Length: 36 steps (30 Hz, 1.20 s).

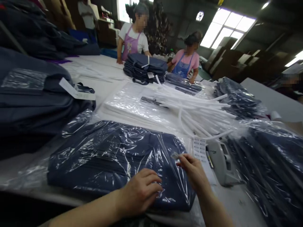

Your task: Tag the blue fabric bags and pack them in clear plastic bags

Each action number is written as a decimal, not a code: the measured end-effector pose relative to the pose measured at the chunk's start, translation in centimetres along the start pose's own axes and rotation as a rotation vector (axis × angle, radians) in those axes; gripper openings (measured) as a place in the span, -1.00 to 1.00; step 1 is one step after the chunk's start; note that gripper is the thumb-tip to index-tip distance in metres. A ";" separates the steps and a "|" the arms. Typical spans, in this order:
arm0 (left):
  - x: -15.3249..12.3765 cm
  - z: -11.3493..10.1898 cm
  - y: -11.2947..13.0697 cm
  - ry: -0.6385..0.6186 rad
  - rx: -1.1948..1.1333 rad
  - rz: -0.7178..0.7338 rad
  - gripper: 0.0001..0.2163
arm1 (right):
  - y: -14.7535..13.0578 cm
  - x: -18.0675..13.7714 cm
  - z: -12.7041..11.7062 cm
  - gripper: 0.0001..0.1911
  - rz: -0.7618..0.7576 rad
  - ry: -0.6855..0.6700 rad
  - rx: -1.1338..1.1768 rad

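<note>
Your right hand (193,171) has thumb and fingertips pinched together on a small translucent piece (175,155), too small to name more closely, just over the right part of the package beneath. Your left hand (142,189) is laid palm down on the same package, its fingers slack and loosely bent. That navy fabric package (118,154) in glossy clear film lies flat directly before you, near the edge of the white-topped table (234,198). Just right of it you have a sheet of barcode labels (199,148), a pen (210,160) and a grey tape dispenser (222,162), with a stack of film-wrapped navy packages (274,170) farther right. Beyond your package are a heap of white strips (201,110) and flat clear plastic bags (127,104). At your left is a bulky navy fabric item (40,104) with a white paper band (77,91). Across the table, a co-worker in a purple apron (131,42) stands behind a tied navy bundle (142,67), near another in a blue apron (183,64).
</note>
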<state>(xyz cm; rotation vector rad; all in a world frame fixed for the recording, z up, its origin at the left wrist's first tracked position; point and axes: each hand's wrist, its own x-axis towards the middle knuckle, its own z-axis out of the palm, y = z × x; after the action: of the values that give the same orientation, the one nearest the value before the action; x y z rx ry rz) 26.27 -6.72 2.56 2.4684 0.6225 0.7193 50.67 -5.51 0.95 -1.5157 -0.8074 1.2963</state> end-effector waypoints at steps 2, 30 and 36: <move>-2.9 -2.8 -2.8 0.029 0.143 -0.098 -0.84 | -1.7 2.0 5.2 -0.59 0.066 -0.192 0.022; -5.0 -10.8 -14.7 -0.185 0.522 -0.056 -0.71 | 0.9 8.6 20.0 -0.85 0.381 -0.421 -0.300; -5.2 -10.1 -16.1 -0.256 0.485 -0.050 -0.66 | 1.2 8.8 20.1 -0.87 0.308 -0.443 -0.479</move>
<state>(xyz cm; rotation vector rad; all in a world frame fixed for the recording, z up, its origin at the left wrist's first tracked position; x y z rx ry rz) 11.87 6.24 -0.96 2.9050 0.8317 0.2386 33.01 6.93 -2.93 -1.8017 -1.2738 1.7970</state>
